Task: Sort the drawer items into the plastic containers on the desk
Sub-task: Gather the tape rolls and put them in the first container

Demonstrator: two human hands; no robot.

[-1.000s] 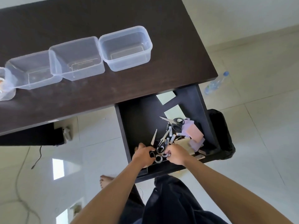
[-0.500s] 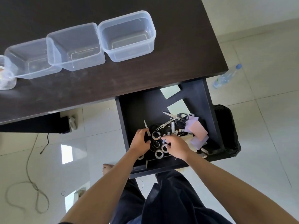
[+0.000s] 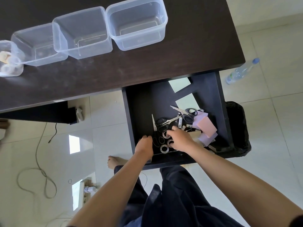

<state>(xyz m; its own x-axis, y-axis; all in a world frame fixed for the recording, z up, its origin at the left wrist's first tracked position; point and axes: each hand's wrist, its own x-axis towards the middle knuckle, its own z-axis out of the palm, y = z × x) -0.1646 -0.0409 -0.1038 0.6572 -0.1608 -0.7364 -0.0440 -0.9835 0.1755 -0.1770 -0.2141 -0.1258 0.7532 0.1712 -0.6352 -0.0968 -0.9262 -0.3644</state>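
The left hand hides its fingertips, the right hand covers some tape rolls.

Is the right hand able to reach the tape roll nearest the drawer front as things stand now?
Probably yes. The right hand rests among the tape rolls, and the roll nearest the drawer front lies uncovered just beside its fingers, with nothing on top. The left hand stays off to the side.

Glossy pale tiled floor, dark wooden desk, loose cable

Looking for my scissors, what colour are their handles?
Black handles on the scissors, head view.
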